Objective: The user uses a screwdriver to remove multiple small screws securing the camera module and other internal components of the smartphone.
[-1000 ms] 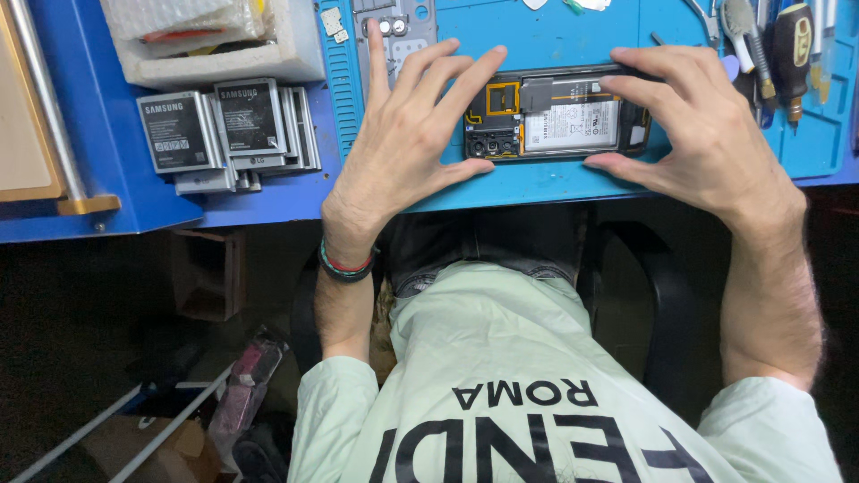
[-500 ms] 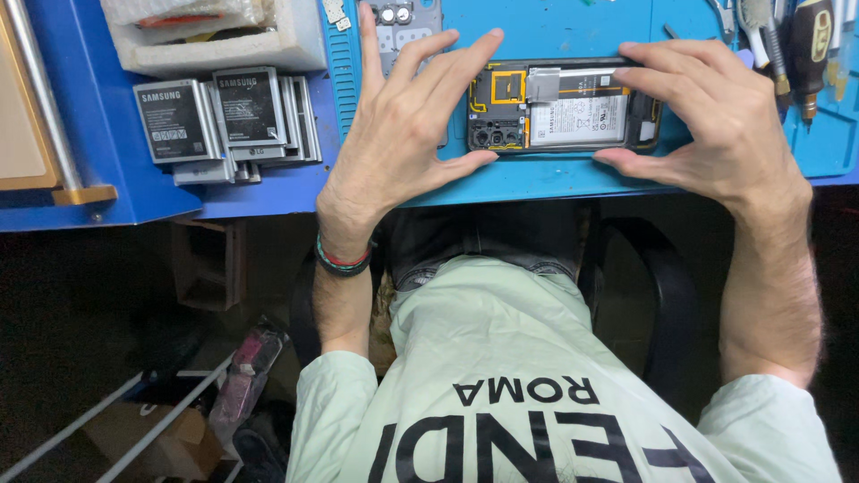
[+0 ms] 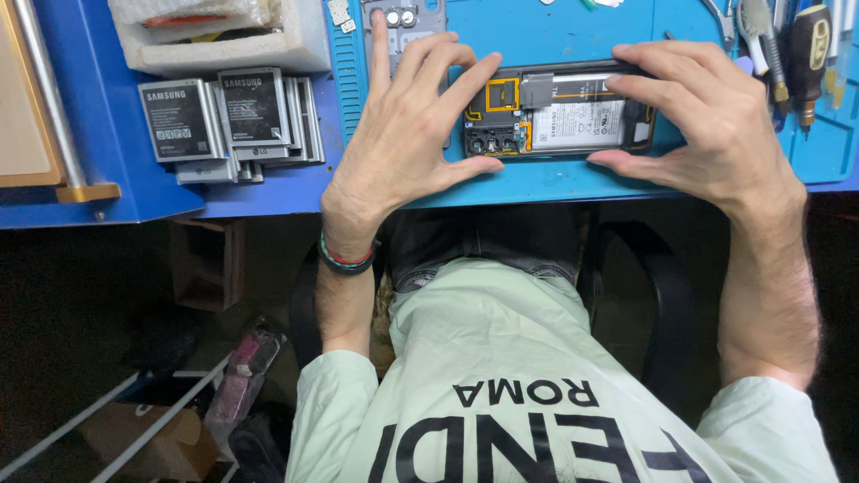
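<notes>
An opened smartphone point(image 3: 555, 112) lies back-up on a blue work mat point(image 3: 573, 183), showing its white battery, circuit board and camera modules. My left hand point(image 3: 407, 134) rests on the mat at the phone's left end, fingers spread, thumb along the lower left corner. My right hand point(image 3: 707, 125) grips the phone's right end, thumb under the near edge and fingers over the far edge. Both hands frame the phone between them.
Several flat grey phone batteries point(image 3: 228, 121) are stacked on the blue bench left of the mat. A white foam box point(image 3: 224, 40) sits behind them. Screwdrivers and other tools point(image 3: 796, 45) stand at the far right. A grey phone part point(image 3: 403, 18) lies behind my left hand.
The view has shifted slightly; both hands stay on the phone's ends, with my fingers adjusted a little over the phone.
</notes>
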